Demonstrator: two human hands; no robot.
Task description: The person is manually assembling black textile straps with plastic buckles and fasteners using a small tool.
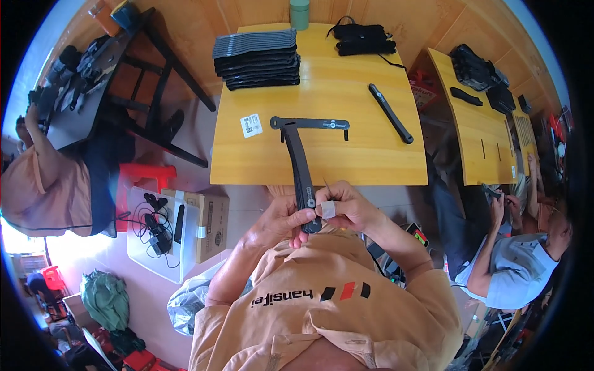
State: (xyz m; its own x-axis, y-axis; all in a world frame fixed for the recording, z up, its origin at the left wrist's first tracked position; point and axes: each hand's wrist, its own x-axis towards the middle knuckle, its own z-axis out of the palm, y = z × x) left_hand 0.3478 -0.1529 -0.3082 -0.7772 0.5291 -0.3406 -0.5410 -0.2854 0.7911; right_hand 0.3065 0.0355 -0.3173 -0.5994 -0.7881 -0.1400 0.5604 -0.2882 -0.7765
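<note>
A bundle of long black straps with a rounded lower end runs from the table edge toward my chest. My left hand is closed round its lower end, thumb on top. Beside that end, my right hand is closed in a pinch, with a small pale square piece at its fingertips; whether this is a sticker is hard to tell. The bundle's upper end lies against a dark strap stretched crosswise on the yellow table. A white printed label lies left of it.
On the yellow table are a stack of dark straps, a single strap, black folded items and a green canister. A cardboard box and a clear bin with cables stand left. Other people sit at both sides.
</note>
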